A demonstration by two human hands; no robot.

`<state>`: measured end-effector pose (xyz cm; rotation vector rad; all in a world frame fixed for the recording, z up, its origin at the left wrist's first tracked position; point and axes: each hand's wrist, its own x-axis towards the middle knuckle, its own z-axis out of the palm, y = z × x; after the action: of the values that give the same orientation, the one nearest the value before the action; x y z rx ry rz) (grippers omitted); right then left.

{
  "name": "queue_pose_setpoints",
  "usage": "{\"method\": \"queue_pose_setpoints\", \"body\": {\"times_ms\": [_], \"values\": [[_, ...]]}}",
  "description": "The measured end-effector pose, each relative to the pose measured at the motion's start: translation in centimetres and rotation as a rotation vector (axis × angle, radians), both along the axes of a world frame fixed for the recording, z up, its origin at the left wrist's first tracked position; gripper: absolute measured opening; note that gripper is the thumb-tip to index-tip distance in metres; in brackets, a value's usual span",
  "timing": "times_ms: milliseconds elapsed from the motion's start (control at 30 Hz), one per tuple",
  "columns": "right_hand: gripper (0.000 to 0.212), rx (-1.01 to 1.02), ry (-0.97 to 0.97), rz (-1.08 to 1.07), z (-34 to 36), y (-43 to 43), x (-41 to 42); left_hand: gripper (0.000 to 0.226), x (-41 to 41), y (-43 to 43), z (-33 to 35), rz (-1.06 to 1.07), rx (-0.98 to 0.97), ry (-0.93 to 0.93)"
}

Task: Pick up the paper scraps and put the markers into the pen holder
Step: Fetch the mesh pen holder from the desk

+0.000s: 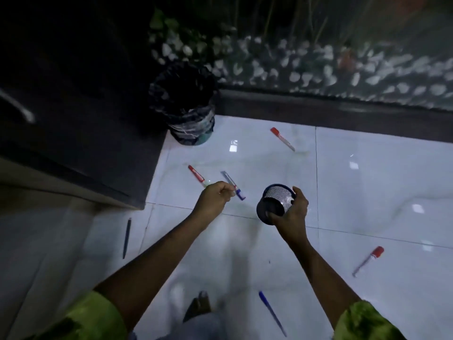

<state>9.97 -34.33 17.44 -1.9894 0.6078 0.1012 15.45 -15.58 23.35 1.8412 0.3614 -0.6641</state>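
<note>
On the white tiled floor [367, 180], a dark pen [126, 238] lies at the far left, and a bin [186, 111] lined with a black bag stands in the corner. A first red marker [196, 175] lies just beside the left hand [215, 196], whose curled fingers grip a blue marker [235, 187]. A blue pen [272, 312] lies nearer the person. The right hand [291, 212] is wrapped round the tilted mesh pen holder [275, 202]. A far red marker [282, 138] lies beyond it, and a last red marker [367, 261] lies well apart on the right.
</note>
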Motion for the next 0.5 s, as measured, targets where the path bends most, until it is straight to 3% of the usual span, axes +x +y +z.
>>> {"method": "queue_pose_setpoints", "body": {"times_ms": [200, 500], "values": [[0.101, -0.116, -0.069, 0.011, -11.6, -3.8, 1.4, 0.017, 2.5, -4.1, -10.6, -0.192, 0.051, -0.065], [0.102, -0.089, -0.184, 0.006, -16.4, -5.9, -0.1, 0.016, 0.8, -8.0, -15.5, -0.472, 0.144, -0.149]]}}
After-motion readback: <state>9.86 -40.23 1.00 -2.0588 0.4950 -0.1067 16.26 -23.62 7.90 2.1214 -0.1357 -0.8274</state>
